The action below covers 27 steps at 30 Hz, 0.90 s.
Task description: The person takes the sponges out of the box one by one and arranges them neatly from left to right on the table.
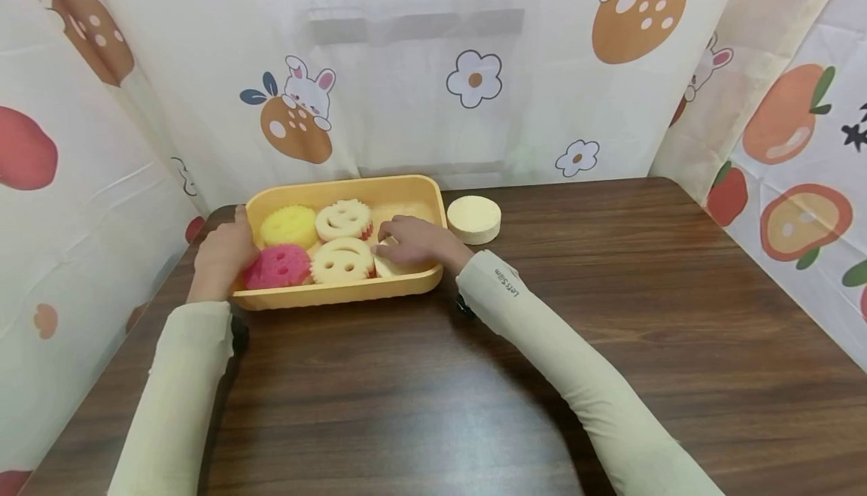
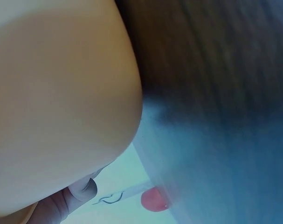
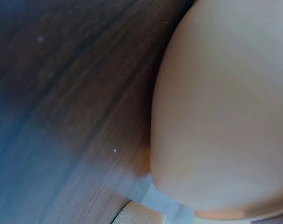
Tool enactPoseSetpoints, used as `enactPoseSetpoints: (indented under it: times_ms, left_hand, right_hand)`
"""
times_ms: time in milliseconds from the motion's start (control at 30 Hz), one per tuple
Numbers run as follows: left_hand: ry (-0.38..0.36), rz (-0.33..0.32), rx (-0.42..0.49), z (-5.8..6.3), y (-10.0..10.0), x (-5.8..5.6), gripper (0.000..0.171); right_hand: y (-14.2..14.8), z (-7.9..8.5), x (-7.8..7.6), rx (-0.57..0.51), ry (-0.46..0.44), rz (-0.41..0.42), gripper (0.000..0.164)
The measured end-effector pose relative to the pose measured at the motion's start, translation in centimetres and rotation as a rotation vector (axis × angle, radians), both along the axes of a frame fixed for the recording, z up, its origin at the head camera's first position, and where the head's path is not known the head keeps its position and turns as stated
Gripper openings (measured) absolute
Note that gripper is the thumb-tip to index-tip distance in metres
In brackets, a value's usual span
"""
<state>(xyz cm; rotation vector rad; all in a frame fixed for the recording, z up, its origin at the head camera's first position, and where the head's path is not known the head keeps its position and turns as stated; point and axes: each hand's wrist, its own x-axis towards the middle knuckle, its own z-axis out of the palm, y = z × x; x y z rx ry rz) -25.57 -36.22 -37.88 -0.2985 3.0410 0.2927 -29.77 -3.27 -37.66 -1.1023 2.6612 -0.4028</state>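
A yellow tray [image 1: 339,296] lies on the table with several round sponges in it. At its left end my left hand [image 1: 226,249] grips the rim; its fingertips [image 2: 83,189] show past the tray's outer wall in the left wrist view. Close to that hand are a pink sponge [image 1: 278,266] and a yellow sponge [image 1: 290,226]. My right hand [image 1: 418,241] reaches over the tray's right end and holds a plain cream sponge [image 1: 389,266], partly hidden under the fingers. Left of it lie two cream smiley-face sponges, one nearer [image 1: 342,261] and one farther [image 1: 344,219].
Another plain cream round sponge [image 1: 474,219] sits on the brown wooden table [image 1: 433,391], just outside the tray's right end. A printed curtain [image 1: 406,120] hangs along the table's back edge and at both sides.
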Motion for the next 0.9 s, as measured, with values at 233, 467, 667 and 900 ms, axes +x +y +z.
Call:
enactPoseSetpoints:
  times_ms: [233, 467, 667, 900]
  left_hand:
    - [-0.014, 0.007, 0.020, 0.10, 0.07, 0.13, 0.089]
    - [-0.007, 0.009, 0.013, -0.19, -0.06, -0.05, 0.091]
    - [-0.004, 0.014, 0.006, -0.25, -0.04, -0.11, 0.090]
    - [0.002, 0.010, 0.028, -0.35, -0.11, 0.01, 0.093]
  right_hand:
    - [0.08, 0.12, 0.21, 0.007, -0.005, -0.026, 0.045]
    - [0.17, 0.05, 0.25, -0.014, -0.011, -0.021, 0.046]
    - [0.25, -0.09, 0.17, -0.038, -0.003, -0.014, 0.044]
    - [0.30, -0.22, 0.20, -0.061, 0.013, -0.017, 0.042]
